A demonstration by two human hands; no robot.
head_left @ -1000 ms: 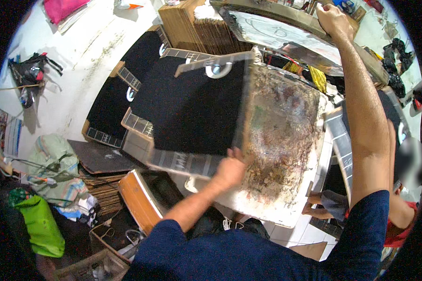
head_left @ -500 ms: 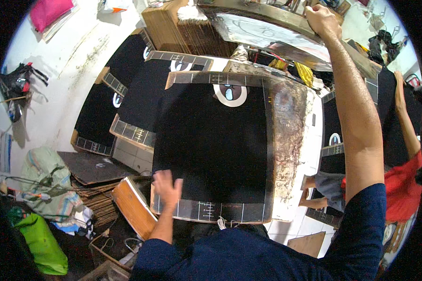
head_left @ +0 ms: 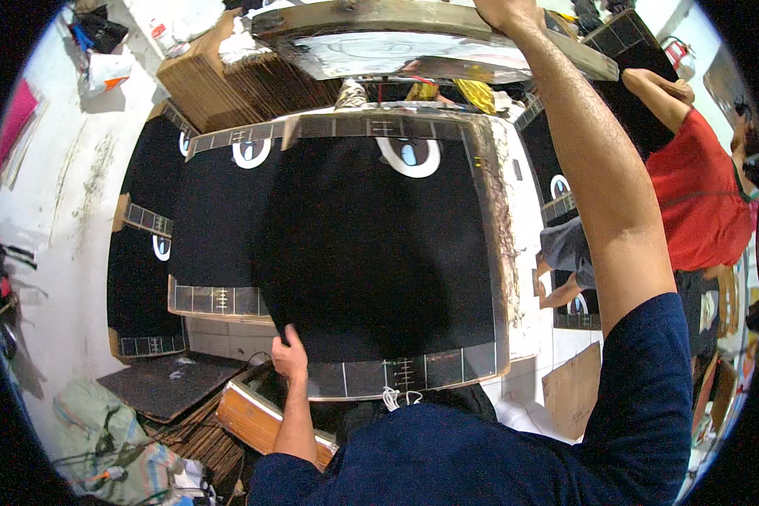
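Note:
In front of me lies a black sheet (head_left: 371, 253) on a board, with a white-and-blue eye print (head_left: 410, 156) near its far edge. Strips with white ruled lines (head_left: 363, 375) run along its near and far edges. My left hand (head_left: 290, 358) is at the board's near left corner, thumb raised and fingers curled at the edge. Overhead, a tilted wooden screen frame (head_left: 354, 18) with a smeared pale mesh stands beyond the board. My right hand (head_left: 508, 12) is closed on its wooden bar, partly cut off by the picture's upper edge.
More black boards with eye prints (head_left: 219, 211) stand to the left and right. A person in a red top (head_left: 700, 194) works at the right. Stacked brown boards (head_left: 236, 76) stand at the far left; a wooden box (head_left: 257, 413) and a pale sack (head_left: 101, 422) lie near left.
The view has shifted. My left hand has gone from spread above the corner to curled at the board's edge. My right hand stays on the frame; the person in red has moved an arm.

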